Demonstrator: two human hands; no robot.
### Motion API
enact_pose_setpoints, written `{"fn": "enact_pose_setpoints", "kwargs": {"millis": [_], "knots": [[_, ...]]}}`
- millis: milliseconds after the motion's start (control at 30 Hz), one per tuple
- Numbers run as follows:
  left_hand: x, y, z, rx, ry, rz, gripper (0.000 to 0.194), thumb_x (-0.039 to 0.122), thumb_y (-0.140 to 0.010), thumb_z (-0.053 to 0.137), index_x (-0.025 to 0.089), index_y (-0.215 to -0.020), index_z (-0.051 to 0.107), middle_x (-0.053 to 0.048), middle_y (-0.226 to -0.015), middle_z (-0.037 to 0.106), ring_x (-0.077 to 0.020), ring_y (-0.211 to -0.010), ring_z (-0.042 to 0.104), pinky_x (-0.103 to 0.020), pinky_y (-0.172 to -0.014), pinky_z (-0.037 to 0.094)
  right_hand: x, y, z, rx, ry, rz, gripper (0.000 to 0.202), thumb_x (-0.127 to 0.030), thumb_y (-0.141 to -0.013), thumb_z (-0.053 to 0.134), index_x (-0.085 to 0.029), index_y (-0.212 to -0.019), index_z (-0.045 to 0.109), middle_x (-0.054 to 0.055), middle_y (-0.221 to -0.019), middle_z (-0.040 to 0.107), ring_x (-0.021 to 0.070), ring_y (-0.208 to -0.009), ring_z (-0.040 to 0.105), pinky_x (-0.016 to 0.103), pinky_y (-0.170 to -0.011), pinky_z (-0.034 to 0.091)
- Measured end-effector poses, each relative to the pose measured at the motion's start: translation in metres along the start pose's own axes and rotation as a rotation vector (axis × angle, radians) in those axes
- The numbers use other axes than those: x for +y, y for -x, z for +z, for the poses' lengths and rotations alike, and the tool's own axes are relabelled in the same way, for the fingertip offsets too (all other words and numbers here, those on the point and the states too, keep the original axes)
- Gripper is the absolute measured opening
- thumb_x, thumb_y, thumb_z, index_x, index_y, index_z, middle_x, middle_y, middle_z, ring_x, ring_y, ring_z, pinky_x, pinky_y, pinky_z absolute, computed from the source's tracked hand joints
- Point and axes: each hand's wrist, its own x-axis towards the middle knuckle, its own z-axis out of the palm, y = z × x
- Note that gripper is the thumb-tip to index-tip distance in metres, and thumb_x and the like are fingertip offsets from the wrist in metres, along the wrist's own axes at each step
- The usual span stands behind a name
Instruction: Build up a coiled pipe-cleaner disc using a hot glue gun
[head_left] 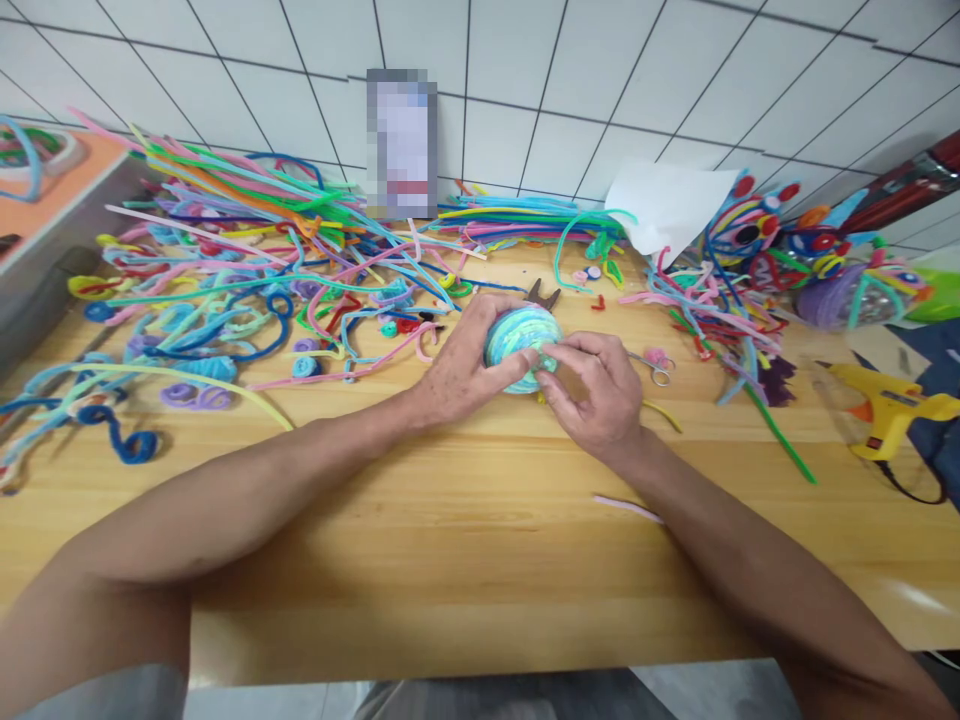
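Observation:
Between my hands, above the middle of the table, is a round ball wound with blue, green and yellow pipe cleaners (517, 328). My left hand (469, 360) wraps around its left side, with the thumb across the front. At the ball's lower right front, my right hand (596, 390) has its thumb and fingertips pinched together on a small pale green piece. That piece is partly hidden by the fingers. Just behind the ball lie the dark jaws of pliers (543, 294). Small scissors (660, 371) rest right of my right hand.
Loose and coiled pipe cleaners (217, 270) cover the left and back. A phone-like panel (402, 145) leans on the tiled wall. At right are decorated figures (750, 230), a white sheet (667, 205) and a yellow glue gun (892, 405). A lilac pipe cleaner (626, 507) lies in front.

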Motion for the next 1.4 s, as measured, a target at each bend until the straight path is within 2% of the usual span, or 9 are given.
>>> {"fn": "enact_pose_setpoints", "kwargs": {"millis": [167,400,600,733,967,1400], "knots": [[0.0006,0.0002,-0.0003,0.002,0.022,-0.022,0.047,0.054,-0.101,0.068,0.023,-0.135,0.055,-0.013,-0.135,0.064,-0.0277,-0.127,0.063,-0.046,-0.111,0.053,-0.0009,0.0008,0.0009,0.010,0.009,0.035,0.038,-0.027,-0.097,0.075,-0.025,-0.132,0.062,0.010,-0.114,0.076,0.0271,-0.104,0.074,0.044,-0.086,0.063],[-0.0014,0.0033,0.0007,0.008,0.007,-0.021,0.050,0.052,-0.102,0.067,0.023,-0.139,0.052,-0.013,-0.139,0.063,-0.0278,-0.131,0.062,-0.046,-0.114,0.052,-0.0028,-0.0010,0.0002,0.015,0.002,0.016,0.026,-0.023,-0.097,0.075,-0.024,-0.121,0.064,0.009,-0.107,0.075,0.0244,-0.099,0.073,0.040,-0.083,0.061],[0.0006,0.0017,-0.0002,0.008,-0.018,0.020,0.047,0.052,-0.102,0.067,0.022,-0.136,0.056,-0.012,-0.135,0.065,-0.0273,-0.127,0.063,-0.045,-0.113,0.051,-0.0018,0.0024,0.0014,-0.001,0.000,0.023,0.026,-0.024,-0.098,0.074,-0.025,-0.122,0.064,0.007,-0.108,0.075,0.0241,-0.099,0.072,0.040,-0.082,0.059],[0.0019,0.0005,-0.0026,-0.022,-0.009,-0.005,0.048,0.054,-0.103,0.066,0.022,-0.137,0.056,-0.013,-0.137,0.065,-0.0275,-0.128,0.062,-0.045,-0.114,0.051,-0.0006,0.0034,0.0021,0.002,-0.012,0.034,0.027,-0.024,-0.097,0.074,-0.026,-0.122,0.065,0.007,-0.108,0.075,0.0246,-0.099,0.071,0.041,-0.083,0.059],[-0.0008,0.0011,-0.0048,-0.040,0.018,-0.007,0.045,0.057,-0.108,0.053,0.023,-0.137,0.057,-0.013,-0.139,0.065,-0.0286,-0.131,0.061,-0.048,-0.117,0.049,-0.0019,0.0031,0.0030,0.011,-0.043,0.043,0.028,-0.024,-0.097,0.074,-0.026,-0.123,0.067,0.007,-0.108,0.076,0.0244,-0.099,0.071,0.041,-0.085,0.059],[0.0013,0.0005,-0.0008,0.007,-0.052,-0.028,0.044,0.048,-0.098,0.070,0.023,-0.132,0.057,-0.011,-0.133,0.068,-0.0272,-0.125,0.066,-0.045,-0.110,0.055,-0.0036,0.0065,0.0036,-0.007,0.011,0.018,0.024,-0.026,-0.098,0.072,-0.026,-0.121,0.064,0.007,-0.106,0.076,0.0251,-0.096,0.071,0.041,-0.080,0.058]]}}
